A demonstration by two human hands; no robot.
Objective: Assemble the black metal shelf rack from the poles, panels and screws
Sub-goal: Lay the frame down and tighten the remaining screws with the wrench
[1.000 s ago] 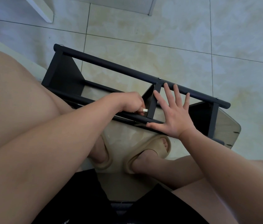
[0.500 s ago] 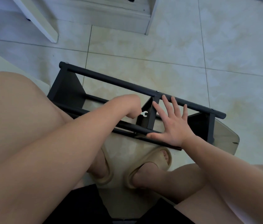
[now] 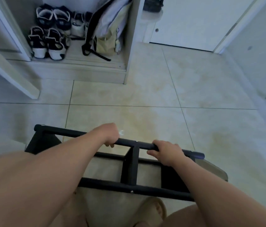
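While the black metal shelf rack (image 3: 134, 163) stands on the pale tiled floor (image 3: 145, 95), just ahead of the person's feet, it is held only by the long black round pole (image 3: 63, 131) along its far top edge. A lift would therefore hang all its weight from that one bar.

At the left end, the flat black end panel (image 3: 42, 141) could twist or sag if its screws are not fully tight. The left hand (image 3: 110, 135) is curled firmly round the pole, and the small pale open-ended wrench (image 3: 121, 132) pokes out beyond its knuckles. I judge the wrench to be trapped in the same grasp, so it weakens the hold and could slip out onto the tiles.

Next comes the black upright centre divider (image 3: 132, 166), whose joint would take the strain. The right hand (image 3: 166, 153) wraps the pole just beside that joint. If the frame swings, fingers could be pinched, or the lower bar could knock the foot in the beige foam slipper (image 3: 153, 208).
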